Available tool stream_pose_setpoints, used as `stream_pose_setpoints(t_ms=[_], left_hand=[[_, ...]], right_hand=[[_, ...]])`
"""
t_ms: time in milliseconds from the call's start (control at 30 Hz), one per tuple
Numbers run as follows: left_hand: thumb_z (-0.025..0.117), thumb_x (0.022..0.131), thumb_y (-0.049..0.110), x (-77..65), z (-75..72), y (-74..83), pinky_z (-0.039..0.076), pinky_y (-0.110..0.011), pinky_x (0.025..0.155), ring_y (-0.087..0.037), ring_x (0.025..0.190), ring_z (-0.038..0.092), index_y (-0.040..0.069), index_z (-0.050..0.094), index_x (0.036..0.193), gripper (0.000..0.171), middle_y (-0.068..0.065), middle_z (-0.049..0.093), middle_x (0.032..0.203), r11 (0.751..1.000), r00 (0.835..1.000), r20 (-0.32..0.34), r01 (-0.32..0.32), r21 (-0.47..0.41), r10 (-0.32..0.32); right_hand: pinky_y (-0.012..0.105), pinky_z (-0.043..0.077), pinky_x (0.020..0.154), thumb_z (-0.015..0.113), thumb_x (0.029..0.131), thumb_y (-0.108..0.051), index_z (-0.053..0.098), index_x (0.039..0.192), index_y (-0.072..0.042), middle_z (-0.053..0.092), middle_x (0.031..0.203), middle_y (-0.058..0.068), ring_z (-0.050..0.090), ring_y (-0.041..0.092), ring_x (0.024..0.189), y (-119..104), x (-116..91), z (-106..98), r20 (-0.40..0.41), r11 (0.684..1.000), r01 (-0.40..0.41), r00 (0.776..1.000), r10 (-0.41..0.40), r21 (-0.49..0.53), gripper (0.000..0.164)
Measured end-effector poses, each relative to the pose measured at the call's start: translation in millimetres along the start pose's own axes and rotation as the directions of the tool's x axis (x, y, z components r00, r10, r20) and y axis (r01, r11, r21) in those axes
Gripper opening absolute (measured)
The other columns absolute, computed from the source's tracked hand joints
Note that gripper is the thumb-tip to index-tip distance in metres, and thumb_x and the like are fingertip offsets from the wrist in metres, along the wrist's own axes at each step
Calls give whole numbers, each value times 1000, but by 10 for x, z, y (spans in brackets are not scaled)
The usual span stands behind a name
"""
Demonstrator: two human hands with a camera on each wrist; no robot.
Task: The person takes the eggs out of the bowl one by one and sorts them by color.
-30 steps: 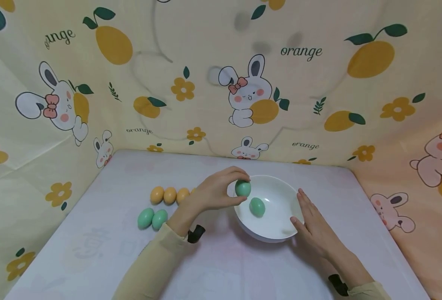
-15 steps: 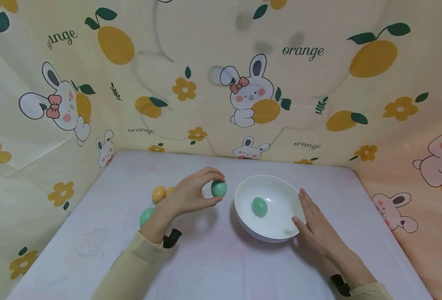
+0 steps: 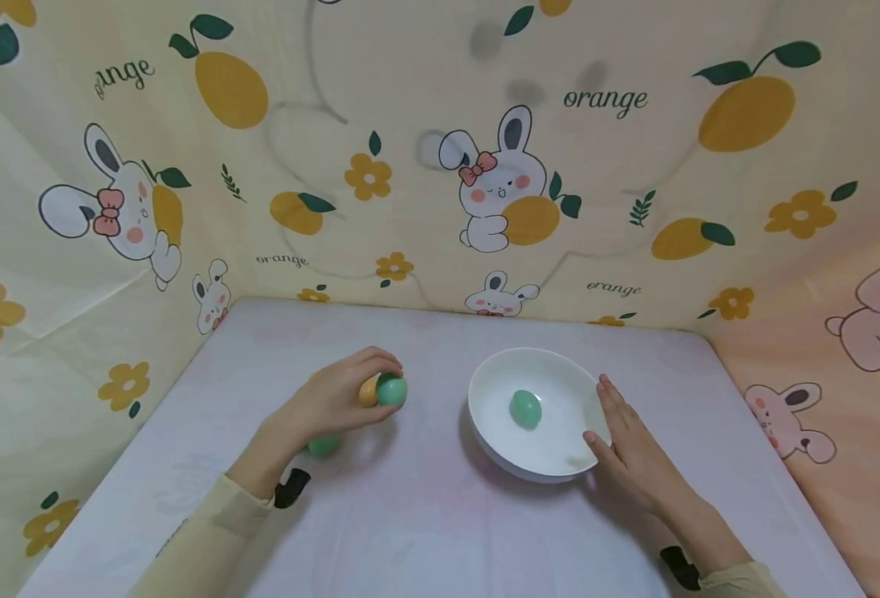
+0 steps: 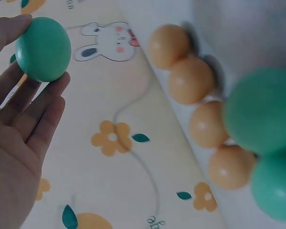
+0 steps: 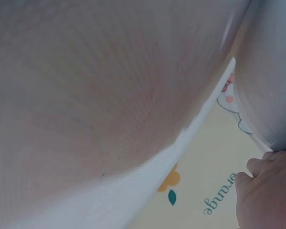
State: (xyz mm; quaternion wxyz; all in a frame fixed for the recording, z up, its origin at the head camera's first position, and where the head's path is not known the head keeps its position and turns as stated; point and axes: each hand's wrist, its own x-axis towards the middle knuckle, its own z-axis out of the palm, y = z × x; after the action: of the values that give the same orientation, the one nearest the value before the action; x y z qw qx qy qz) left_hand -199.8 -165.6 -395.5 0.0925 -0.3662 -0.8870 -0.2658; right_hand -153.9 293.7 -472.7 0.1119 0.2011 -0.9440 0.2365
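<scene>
My left hand (image 3: 335,397) pinches a green egg (image 3: 391,389) between thumb and fingers, above the table left of the bowl. The left wrist view gives a closer look at that held egg (image 4: 44,50). Beyond it runs a row of several yellow-orange eggs (image 4: 190,81), with two more green eggs (image 4: 262,110) beside them. From the head, the left hand and arm hide most of these; one orange egg (image 3: 368,392) and one green egg (image 3: 324,445) peek out. A white bowl (image 3: 494,444) contains a green egg (image 3: 525,409). My right hand (image 3: 634,457) rests against the bowl's right side, fingers straight.
A pale cloth covers the table (image 3: 440,531). A printed curtain (image 3: 410,166) with rabbits and oranges stands along the back and both sides. Dark straps (image 3: 291,488) sit at both wrists.
My left hand has moved left from over the bowl's rim to the egg group, still holding the green egg. It has also sunk slightly. My right hand stays on the bowl.
</scene>
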Motion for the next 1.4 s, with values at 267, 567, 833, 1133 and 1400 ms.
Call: stream_pose_setpoints(t_ms=[267,567,833,1133,1400], left_hand=[[86,85,19,-162,0,-104,58,-37,93,-15,110,67,11,70,120,40,0,65,126,997,995,88,51,54,-56],[86,84,19,-304,78,-238,55,-39,99,-20,119,63,9,70,121,41,-3,65,129,994,978,182,85,70,-97],[88,82,20,-369,138,-320,56,-39,98,-19,115,63,12,71,117,40,0,67,124,993,967,228,102,67,-115],[89,83,22,-419,180,-391,56,-37,93,-12,106,63,13,71,117,39,3,67,119,989,950,274,141,44,-148],[89,82,22,-458,220,-429,57,-38,92,-14,107,63,11,71,117,41,2,67,122,988,948,279,143,51,-151]], right_hand=[[29,9,126,57,107,-29,15,166,-4,16,172,18,24,47,153,14,-1,2,-15,1000,16,1000,-16,0,77],[26,7,124,56,107,-31,10,168,-11,13,173,15,23,46,154,8,-6,13,2,1000,2,1000,-2,2,79],[25,5,124,55,108,-30,8,168,-12,13,173,15,22,45,154,15,-4,10,-2,1000,5,1000,-5,-6,78],[25,4,124,54,108,-30,9,167,-8,11,173,15,21,46,154,18,-6,2,9,1000,-2,1000,2,0,78],[27,6,125,55,107,-31,12,167,-7,14,173,17,21,45,154,21,3,9,1,1000,5,1000,-5,-3,78]])
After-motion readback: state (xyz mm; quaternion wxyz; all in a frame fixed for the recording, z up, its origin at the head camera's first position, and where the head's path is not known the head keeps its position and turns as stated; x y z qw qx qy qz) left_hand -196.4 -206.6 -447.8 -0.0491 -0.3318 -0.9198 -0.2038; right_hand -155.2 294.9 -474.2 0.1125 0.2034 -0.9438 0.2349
